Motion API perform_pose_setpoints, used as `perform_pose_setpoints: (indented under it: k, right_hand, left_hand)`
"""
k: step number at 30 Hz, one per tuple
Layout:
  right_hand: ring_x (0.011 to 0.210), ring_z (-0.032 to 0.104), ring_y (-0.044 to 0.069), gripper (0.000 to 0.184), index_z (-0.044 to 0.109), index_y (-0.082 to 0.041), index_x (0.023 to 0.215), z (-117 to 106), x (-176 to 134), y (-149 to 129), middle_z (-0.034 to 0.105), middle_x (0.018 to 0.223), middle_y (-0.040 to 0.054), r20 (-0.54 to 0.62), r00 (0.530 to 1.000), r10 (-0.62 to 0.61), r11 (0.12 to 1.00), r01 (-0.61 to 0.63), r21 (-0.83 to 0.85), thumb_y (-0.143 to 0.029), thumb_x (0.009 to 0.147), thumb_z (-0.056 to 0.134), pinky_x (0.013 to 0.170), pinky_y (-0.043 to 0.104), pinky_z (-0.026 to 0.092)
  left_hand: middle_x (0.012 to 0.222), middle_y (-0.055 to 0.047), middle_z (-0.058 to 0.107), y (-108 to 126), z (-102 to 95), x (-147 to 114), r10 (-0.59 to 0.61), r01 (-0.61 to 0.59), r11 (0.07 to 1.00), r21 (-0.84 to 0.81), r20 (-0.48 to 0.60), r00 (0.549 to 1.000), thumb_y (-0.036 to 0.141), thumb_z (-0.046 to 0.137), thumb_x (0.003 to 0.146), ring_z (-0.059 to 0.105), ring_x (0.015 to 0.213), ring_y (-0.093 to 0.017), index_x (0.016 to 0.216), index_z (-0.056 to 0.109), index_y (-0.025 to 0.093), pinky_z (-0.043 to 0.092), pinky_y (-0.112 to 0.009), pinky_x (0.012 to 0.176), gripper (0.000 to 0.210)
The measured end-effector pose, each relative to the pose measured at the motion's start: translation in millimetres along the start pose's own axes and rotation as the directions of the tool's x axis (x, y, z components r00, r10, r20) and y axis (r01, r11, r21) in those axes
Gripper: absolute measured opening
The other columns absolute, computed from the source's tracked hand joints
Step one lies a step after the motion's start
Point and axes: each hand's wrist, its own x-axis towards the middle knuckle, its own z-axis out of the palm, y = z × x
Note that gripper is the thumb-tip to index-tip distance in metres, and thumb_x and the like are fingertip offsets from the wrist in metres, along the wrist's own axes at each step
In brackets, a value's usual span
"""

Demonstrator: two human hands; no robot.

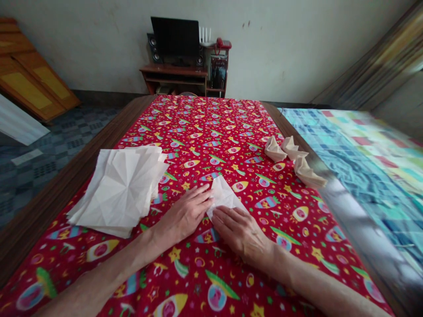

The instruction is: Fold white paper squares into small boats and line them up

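Note:
A small folded piece of white paper lies on the red patterned cloth in front of me, its shape pointed at the top. My left hand rests at its left edge, fingers stretched out and fingertips touching the paper. Across the lower part of the sheet lie the flat, extended fingers of my right hand, covering some of it. A stack of creased white paper sheets sits to the left, with folds radiating from the centre of the top one. Three folded paper pieces stand at the right.
The red cloth covers most of a table with a dark wooden edge. A bed adjoins on the right. Beyond the far end are a desk with a monitor, and a red telephone. A wooden cabinet stands left.

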Motion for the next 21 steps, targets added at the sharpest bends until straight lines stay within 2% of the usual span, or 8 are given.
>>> perform_pose_setpoints:
  k: [3,5,9,11,14,21]
  right_hand:
    - [0.092,0.059,0.021,0.024,0.064,-0.013,0.099,-2,0,2,0.066,0.092,0.0107,0.032,0.994,0.1,0.985,-0.103,0.137,-0.015,0.094,0.041,0.077,0.033,0.049]
    - [0.085,0.058,0.018,0.021,0.065,-0.016,0.094,-4,-2,6,0.064,0.087,0.0079,0.034,0.978,0.207,0.941,-0.208,0.268,-0.019,0.094,0.044,0.072,0.029,0.047]
    - [0.065,0.053,0.01,0.026,0.062,-0.017,0.074,-4,-5,13,0.058,0.074,0.0023,0.073,0.896,0.438,0.776,-0.418,0.472,-0.026,0.094,0.049,0.058,0.021,0.04]
    - [0.058,0.05,0.009,0.029,0.058,-0.017,0.066,-1,-4,15,0.055,0.066,0.0001,0.082,0.851,0.518,0.73,-0.49,0.476,-0.027,0.093,0.05,0.054,0.021,0.037]
    - [0.056,0.049,0.009,0.029,0.056,-0.017,0.064,3,-3,17,0.055,0.062,-0.0009,0.07,0.805,0.589,0.725,-0.564,0.395,-0.028,0.091,0.052,0.054,0.022,0.034]
    - [0.053,0.05,0.01,0.029,0.062,-0.019,0.069,5,2,21,0.061,0.063,0.0004,0.058,0.778,0.626,0.74,-0.616,0.269,-0.035,0.09,0.052,0.052,0.022,0.033]
  left_hand:
    - [0.131,-0.01,0.057,3,-0.4,-6,0.024,-0.025,0.998,-0.06,-0.006,1.0,0.007,0.041,0.09,0.045,0.128,-0.021,0.125,0.054,0.01,0.042,-0.042,0.107,0.037]
    - [0.132,-0.011,0.056,5,0.4,-9,0.029,-0.03,0.996,-0.081,-0.016,0.999,0.006,0.04,0.09,0.045,0.128,-0.021,0.127,0.052,0.011,0.042,-0.043,0.107,0.039]
    - [0.133,-0.01,0.054,7,2.9,-13,0.014,-0.017,0.995,-0.099,-0.03,0.999,0.005,0.039,0.09,0.043,0.128,-0.022,0.129,0.05,0.011,0.041,-0.044,0.107,0.041]
    - [0.134,-0.01,0.053,8,3.5,-14,0.002,-0.003,0.995,-0.104,-0.019,1.0,0.005,0.04,0.089,0.042,0.129,-0.021,0.13,0.048,0.01,0.04,-0.043,0.108,0.043]
    - [0.132,-0.011,0.054,12,3.0,-15,-0.029,0.028,0.993,-0.112,-0.009,1.0,0.004,0.039,0.089,0.043,0.127,-0.021,0.13,0.048,0.01,0.042,-0.042,0.107,0.043]
    - [0.129,-0.01,0.055,17,0.8,-15,-0.067,0.065,0.99,-0.126,-0.012,0.998,0.005,0.038,0.09,0.046,0.123,-0.021,0.133,0.046,0.011,0.044,-0.041,0.105,0.044]
